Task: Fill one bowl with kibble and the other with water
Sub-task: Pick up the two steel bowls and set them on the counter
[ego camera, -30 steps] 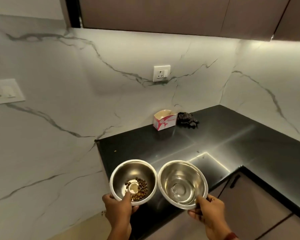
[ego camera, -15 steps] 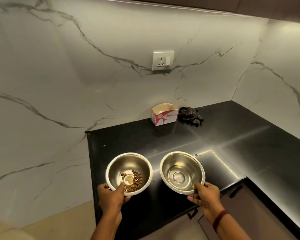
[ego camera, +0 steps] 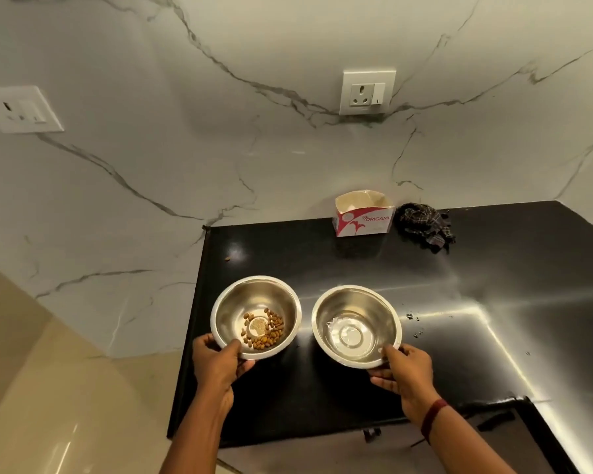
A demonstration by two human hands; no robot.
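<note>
Your left hand (ego camera: 216, 360) grips the round steel kibble bowl (ego camera: 256, 316), your right hand (ego camera: 404, 371) the steel water bowl (ego camera: 356, 326); both look filled, so lower them level near the black countertop's (ego camera: 322, 405) front edge.

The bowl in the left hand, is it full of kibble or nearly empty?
Nearly empty. The steel bowl holds only a thin scatter of kibble, with bare metal showing at its centre.

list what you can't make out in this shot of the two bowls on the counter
Head view only:
- Inside of the Origami carton: its own walls hide any contents.
- Water depth in the right steel bowl: clear and glare-washed.
- Under the left hand and right hand: whether both bowls rest on the black countertop or hover.
- Dark checked cloth: bunched.
- Cabinet handle below the counter: too small.
</note>
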